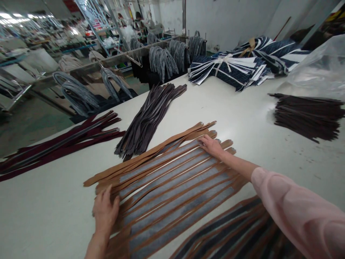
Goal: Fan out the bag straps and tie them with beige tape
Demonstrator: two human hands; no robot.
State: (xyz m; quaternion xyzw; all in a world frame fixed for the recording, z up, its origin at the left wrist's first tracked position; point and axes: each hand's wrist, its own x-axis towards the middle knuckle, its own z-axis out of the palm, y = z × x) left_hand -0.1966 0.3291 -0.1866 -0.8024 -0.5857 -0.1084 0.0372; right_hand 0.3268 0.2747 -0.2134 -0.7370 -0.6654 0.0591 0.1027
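Grey fabric strips with brown edges (178, 187) lie side by side in a slanting row on the white table. My right hand (211, 145) is at their far right ends, its fingers closed in a pinch on the end of one strip. At the near left ends is my left hand (105, 208), its thumb spread from the fingers and its fingertips touching the brown ends. A few brown strips (151, 151) overlap loosely along the row's far edge. The undersides of my fingers are hidden.
Dark grey strips (151, 118) lie bundled beyond the row, maroon strips (59, 144) to the left, dark brown strips (307, 115) to the right. Black-and-brown strips (229, 230) lie close in front. Tied striped fabric (229, 70) and clear plastic (320, 70) are at the back. A rail (94, 66) runs behind.
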